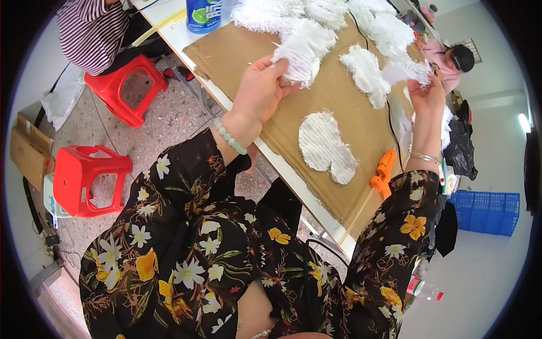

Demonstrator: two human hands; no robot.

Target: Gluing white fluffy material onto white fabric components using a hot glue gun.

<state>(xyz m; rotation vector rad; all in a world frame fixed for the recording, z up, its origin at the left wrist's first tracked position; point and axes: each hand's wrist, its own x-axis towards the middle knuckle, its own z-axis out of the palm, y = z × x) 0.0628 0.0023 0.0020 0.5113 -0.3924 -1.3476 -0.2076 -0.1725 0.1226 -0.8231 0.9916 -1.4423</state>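
Observation:
My left hand [257, 93] pinches the near edge of a white shaggy fabric piece [309, 48] between thumb and fingers, above the brown cardboard [276, 127]. Over on the right, my right hand [428, 93] is closed on a thin white fluffy piece [407, 72]; its fingertips are partly covered by the fluff. Between the hands lies another shaggy white piece [366, 73]. Nearer to me rests a flat, ribbed white cutout [324, 144] with a notched, rounded outline. An orange glue gun [384, 169] lies on the cardboard's right side, below my right hand.
More white fluffy material [387, 28] covers the far part of the table. A blue drink bottle [204, 14] stands at the far left edge. Red stools [90, 175] are on the floor to the left. One person in stripes [93, 34] and another in pink [440, 56] sit nearby.

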